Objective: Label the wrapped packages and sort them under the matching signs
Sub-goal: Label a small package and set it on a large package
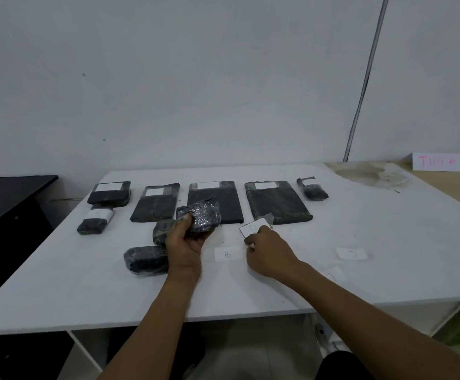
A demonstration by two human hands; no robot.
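My left hand (183,242) grips a small black wrapped package (200,216) lifted just above the white table (333,283). My right hand (267,252) pinches a white label marked D (253,228) near the table's middle. A loose label marked B (227,254) lies flat between my hands. Two unlabelled black packages (145,259) (161,231) lie left of my left hand. Several black packages with white labels lie in a row at the back, among them a flat one (277,202) beyond my right hand.
Two more loose labels (351,253) (333,275) lie on the table to the right. Pink-lettered signs (440,161) lean against the wall at the far right, on a wooden surface (448,187). A dark cabinet (9,198) stands left of the table.
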